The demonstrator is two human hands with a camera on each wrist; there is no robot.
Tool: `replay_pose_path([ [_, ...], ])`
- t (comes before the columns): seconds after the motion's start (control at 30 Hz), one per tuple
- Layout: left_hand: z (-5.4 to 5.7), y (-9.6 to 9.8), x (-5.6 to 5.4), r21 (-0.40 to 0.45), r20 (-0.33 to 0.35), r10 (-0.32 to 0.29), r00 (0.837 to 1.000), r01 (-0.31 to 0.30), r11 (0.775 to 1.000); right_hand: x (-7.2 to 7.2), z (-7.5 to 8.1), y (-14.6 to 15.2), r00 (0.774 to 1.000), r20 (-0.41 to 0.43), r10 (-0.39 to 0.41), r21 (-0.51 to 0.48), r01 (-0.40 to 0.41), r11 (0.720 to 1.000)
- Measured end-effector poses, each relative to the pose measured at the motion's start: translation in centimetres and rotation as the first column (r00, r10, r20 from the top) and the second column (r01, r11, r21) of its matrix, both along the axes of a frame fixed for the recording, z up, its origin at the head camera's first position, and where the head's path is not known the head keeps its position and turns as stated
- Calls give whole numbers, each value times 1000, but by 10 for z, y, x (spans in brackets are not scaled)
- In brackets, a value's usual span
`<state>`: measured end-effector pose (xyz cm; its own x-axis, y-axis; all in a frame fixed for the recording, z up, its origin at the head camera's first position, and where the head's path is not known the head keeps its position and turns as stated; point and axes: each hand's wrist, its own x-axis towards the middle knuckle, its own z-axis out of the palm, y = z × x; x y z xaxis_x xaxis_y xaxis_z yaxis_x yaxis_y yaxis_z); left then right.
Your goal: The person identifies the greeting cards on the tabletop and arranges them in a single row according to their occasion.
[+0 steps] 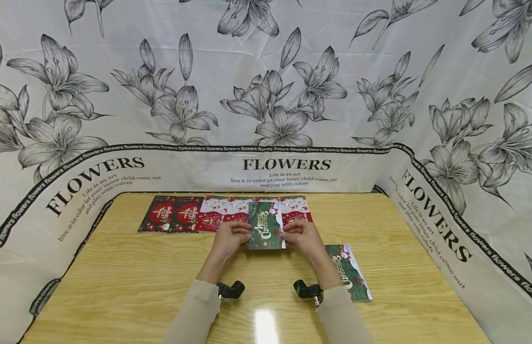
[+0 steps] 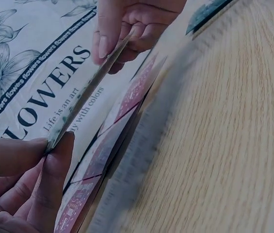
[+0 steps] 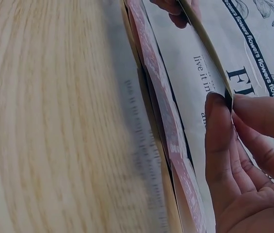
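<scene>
A green Christmas card point(image 1: 266, 224) with "Merry Christmas" lettering is held up between both hands, over the table's far part. The left hand point(image 1: 230, 237) pinches its left edge between thumb and fingers. At the opposite edge, the right hand point(image 1: 303, 238) pinches in the same way. Both wrist views show the card point(image 2: 86, 94) almost edge-on, raised off the wood, with the right hand's thumb and fingers point(image 3: 253, 141) gripping it. A second green card point(image 1: 352, 274) lies on the table beside the right forearm, partly hidden by it.
Along the table's back edge runs a row of cards: black-and-red ones point(image 1: 161, 213) at left, then red-and-white ones point(image 1: 211, 212), partly behind the held card. The wooden table point(image 1: 162, 282) meets flower-printed cloth point(image 1: 283, 167) at the back and sides.
</scene>
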<state>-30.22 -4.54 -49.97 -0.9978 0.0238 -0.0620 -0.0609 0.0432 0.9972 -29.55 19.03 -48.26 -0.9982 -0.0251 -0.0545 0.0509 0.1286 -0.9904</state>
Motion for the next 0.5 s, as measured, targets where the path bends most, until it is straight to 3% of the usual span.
replay_pose_path([
  [0.23,-1,2,-2,25,0,45,999,-45,999,-4,-8,-4,1000,-12,-7,74,8,997],
  [0.5,-4,6,1,11,-41,114,993,-113,993,-4,-12,-8,999,-36,-33,66,35,997],
])
